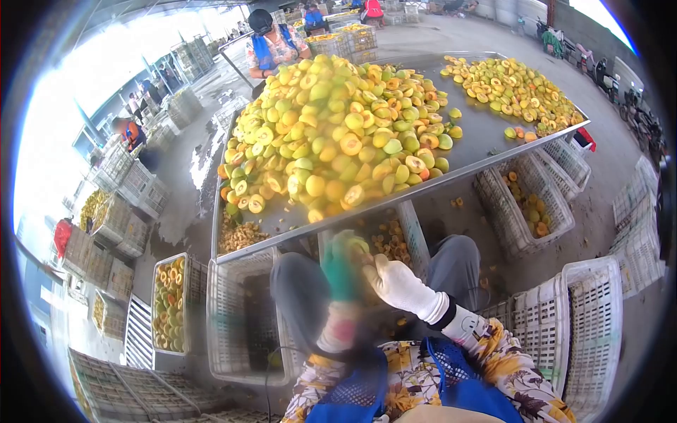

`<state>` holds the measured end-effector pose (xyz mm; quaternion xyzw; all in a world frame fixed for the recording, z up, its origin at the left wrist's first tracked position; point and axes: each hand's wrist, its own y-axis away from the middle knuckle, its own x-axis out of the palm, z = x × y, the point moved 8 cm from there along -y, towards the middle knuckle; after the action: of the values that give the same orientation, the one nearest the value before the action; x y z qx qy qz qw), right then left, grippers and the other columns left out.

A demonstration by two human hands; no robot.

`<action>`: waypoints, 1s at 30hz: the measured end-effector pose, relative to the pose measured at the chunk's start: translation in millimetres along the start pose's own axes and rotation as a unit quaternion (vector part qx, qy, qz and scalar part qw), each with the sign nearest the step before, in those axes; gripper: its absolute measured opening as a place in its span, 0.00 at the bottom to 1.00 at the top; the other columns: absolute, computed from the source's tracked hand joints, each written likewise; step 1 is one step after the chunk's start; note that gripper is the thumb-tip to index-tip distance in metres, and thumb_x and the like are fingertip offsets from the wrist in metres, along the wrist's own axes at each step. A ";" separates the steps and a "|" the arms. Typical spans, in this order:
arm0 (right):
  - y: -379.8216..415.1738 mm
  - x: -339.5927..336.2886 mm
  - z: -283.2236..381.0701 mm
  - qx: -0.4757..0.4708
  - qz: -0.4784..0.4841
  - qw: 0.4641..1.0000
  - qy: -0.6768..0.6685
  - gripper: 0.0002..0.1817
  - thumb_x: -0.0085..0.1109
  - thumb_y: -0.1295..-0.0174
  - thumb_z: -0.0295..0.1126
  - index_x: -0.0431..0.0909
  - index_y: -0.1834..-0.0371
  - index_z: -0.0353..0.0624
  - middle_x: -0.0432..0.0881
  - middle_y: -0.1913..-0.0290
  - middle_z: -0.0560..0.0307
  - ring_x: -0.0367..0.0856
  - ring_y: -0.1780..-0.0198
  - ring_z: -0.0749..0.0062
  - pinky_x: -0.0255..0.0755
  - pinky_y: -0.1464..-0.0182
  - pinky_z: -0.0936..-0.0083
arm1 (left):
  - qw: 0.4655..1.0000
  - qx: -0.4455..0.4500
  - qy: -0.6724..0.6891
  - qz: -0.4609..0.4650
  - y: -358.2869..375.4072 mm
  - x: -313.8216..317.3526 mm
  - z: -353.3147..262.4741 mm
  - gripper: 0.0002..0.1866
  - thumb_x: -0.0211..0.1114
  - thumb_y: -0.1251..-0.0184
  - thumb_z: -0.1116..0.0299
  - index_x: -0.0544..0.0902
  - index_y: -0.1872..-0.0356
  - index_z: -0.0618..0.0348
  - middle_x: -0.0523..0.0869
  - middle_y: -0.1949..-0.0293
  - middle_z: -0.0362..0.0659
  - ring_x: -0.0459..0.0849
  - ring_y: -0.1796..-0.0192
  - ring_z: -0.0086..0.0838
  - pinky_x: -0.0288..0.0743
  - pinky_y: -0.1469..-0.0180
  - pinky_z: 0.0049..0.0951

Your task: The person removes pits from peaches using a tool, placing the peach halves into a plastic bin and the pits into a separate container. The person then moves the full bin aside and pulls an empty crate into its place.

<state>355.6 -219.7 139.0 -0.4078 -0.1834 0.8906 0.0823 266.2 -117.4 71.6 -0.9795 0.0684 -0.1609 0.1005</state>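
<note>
My left hand (341, 273), in a green glove and smeared by motion, is in front of the table edge above my knees. It is closed around a yellow-green peach (357, 244), which is blurred. Close against it, my right hand (396, 283) in a white glove has its fingers curled. What those fingers hold, if anything, is too blurred to make out. Beyond both hands, a large heap of halved peaches (338, 134) lies on the metal table (469, 141), some halves showing their pits.
Loose pits (242, 237) lie at the table's near left corner. A second peach pile (511, 88) is at the far right. Crates stand around my legs: one at left (218, 331), one with peach pieces (486, 187), and stacked ones (596, 331). A person (271, 46) sits across the table.
</note>
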 end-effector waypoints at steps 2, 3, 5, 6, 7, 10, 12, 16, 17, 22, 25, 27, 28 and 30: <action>4.9 0.6 -5.0 0.000 -0.016 0.998 -0.057 0.13 0.51 0.32 0.33 0.71 0.64 0.31 0.76 0.78 0.33 0.79 0.72 0.39 0.68 0.74 0.57 | 0.999 -0.028 0.016 -0.014 5.2 -0.6 9.8 0.10 0.57 0.36 0.75 0.78 0.56 0.67 0.82 0.69 0.45 0.79 0.72 0.27 0.74 0.69 0.23; 8.0 4.3 -9.1 0.009 -0.006 0.998 -0.058 0.13 0.51 0.32 0.34 0.71 0.64 0.31 0.76 0.78 0.33 0.79 0.72 0.39 0.68 0.75 0.57 | 0.998 -0.047 0.027 -0.022 9.7 5.2 0.1 0.10 0.57 0.37 0.76 0.78 0.56 0.67 0.82 0.69 0.45 0.79 0.73 0.28 0.74 0.69 0.23; 10.6 12.5 -18.0 0.020 0.017 0.998 -0.061 0.13 0.50 0.32 0.34 0.71 0.63 0.31 0.76 0.77 0.33 0.79 0.72 0.39 0.68 0.75 0.57 | 0.992 -0.098 0.062 -0.044 22.4 15.9 -22.2 0.10 0.59 0.38 0.76 0.79 0.56 0.67 0.81 0.71 0.44 0.79 0.74 0.28 0.74 0.70 0.24; 12.5 13.3 -18.4 0.005 0.007 0.998 -0.065 0.13 0.50 0.32 0.34 0.71 0.63 0.31 0.76 0.78 0.33 0.79 0.72 0.39 0.68 0.75 0.58 | 0.998 -0.062 0.008 -0.029 18.5 12.4 -17.0 0.10 0.59 0.37 0.74 0.79 0.57 0.67 0.81 0.73 0.43 0.79 0.74 0.27 0.74 0.71 0.23; 14.7 14.1 -18.9 -0.009 -0.003 0.998 -0.069 0.13 0.50 0.31 0.34 0.71 0.63 0.31 0.76 0.78 0.33 0.79 0.72 0.40 0.68 0.75 0.58 | 0.999 -0.027 -0.045 -0.013 11.1 5.6 -1.4 0.10 0.59 0.37 0.73 0.79 0.57 0.67 0.80 0.74 0.42 0.79 0.75 0.26 0.73 0.71 0.23; 17.9 22.4 -21.7 -0.036 -0.024 0.996 -0.082 0.13 0.49 0.31 0.34 0.72 0.64 0.32 0.75 0.79 0.34 0.79 0.75 0.42 0.67 0.76 0.59 | 0.995 -0.083 -0.059 -0.011 12.3 4.3 -2.5 0.11 0.60 0.36 0.69 0.80 0.57 0.65 0.80 0.74 0.42 0.78 0.76 0.24 0.73 0.73 0.23; 15.7 29.2 -26.2 -0.006 -0.001 0.995 -0.101 0.14 0.47 0.30 0.35 0.72 0.64 0.33 0.75 0.81 0.35 0.78 0.78 0.45 0.66 0.77 0.60 | 0.990 -0.137 -0.023 -0.032 14.1 4.5 0.2 0.11 0.61 0.37 0.69 0.80 0.57 0.64 0.81 0.73 0.42 0.78 0.76 0.24 0.73 0.74 0.23; 7.5 44.8 -33.9 0.018 0.040 0.994 -0.099 0.17 0.43 0.28 0.39 0.72 0.64 0.34 0.74 0.84 0.42 0.75 0.83 0.54 0.66 0.80 0.64 | 0.993 -0.084 -0.077 0.041 0.5 -4.7 14.9 0.10 0.62 0.37 0.68 0.81 0.59 0.63 0.81 0.71 0.41 0.78 0.76 0.23 0.74 0.74 0.23; 7.4 47.7 -30.3 0.013 0.032 0.990 -0.134 0.18 0.42 0.28 0.41 0.72 0.64 0.35 0.74 0.84 0.46 0.74 0.84 0.58 0.66 0.81 0.66 | 0.987 -0.051 -0.123 0.095 -4.2 -8.0 20.9 0.10 0.62 0.36 0.68 0.81 0.59 0.63 0.81 0.72 0.41 0.78 0.76 0.23 0.74 0.74 0.23; -6.1 69.5 -24.5 0.241 0.142 0.876 -0.392 0.27 0.40 0.29 0.56 0.71 0.65 0.40 0.71 0.82 0.61 0.69 0.86 0.77 0.62 0.84 0.78 | 0.957 0.085 -0.265 0.084 -26.5 -21.6 4.4 0.07 0.60 0.38 0.73 0.80 0.60 0.62 0.81 0.73 0.43 0.80 0.72 0.30 0.75 0.71 0.27; -6.8 77.9 -28.5 0.281 0.189 0.839 -0.426 0.30 0.39 0.32 0.61 0.70 0.66 0.41 0.70 0.82 0.62 0.68 0.86 0.80 0.62 0.85 0.80 | 0.977 -0.017 -0.138 0.161 -29.6 -26.1 33.0 0.07 0.58 0.38 0.75 0.80 0.60 0.61 0.80 0.73 0.46 0.81 0.70 0.35 0.75 0.70 0.29; -6.2 90.1 -36.6 0.328 0.208 0.807 -0.445 0.30 0.39 0.32 0.62 0.70 0.65 0.41 0.70 0.80 0.63 0.68 0.85 0.81 0.63 0.84 0.81 | 0.982 0.014 -0.131 0.138 -35.1 -35.2 47.5 0.07 0.56 0.37 0.74 0.80 0.61 0.62 0.79 0.74 0.45 0.79 0.71 0.33 0.74 0.70 0.28; -7.7 96.2 -49.5 0.313 0.228 0.844 -0.372 0.29 0.40 0.32 0.61 0.70 0.64 0.41 0.70 0.80 0.63 0.68 0.84 0.80 0.63 0.84 0.81 | 0.988 0.011 -0.114 0.100 -33.4 -35.5 49.5 0.07 0.57 0.37 0.73 0.80 0.61 0.62 0.79 0.74 0.45 0.79 0.71 0.32 0.74 0.69 0.29; 2.3 108.0 -58.7 0.331 0.261 0.846 -0.327 0.28 0.40 0.31 0.59 0.69 0.63 0.40 0.69 0.79 0.63 0.69 0.84 0.80 0.63 0.84 0.80 | 0.990 -0.109 -0.063 0.070 -27.0 -38.5 46.7 0.08 0.57 0.34 0.68 0.80 0.63 0.62 0.79 0.74 0.41 0.78 0.71 0.26 0.72 0.69 0.27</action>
<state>329.4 -174.6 27.7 -0.0749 0.2188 0.9689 -0.0880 248.2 -76.6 22.5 -0.9855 0.1475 -0.0830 0.0085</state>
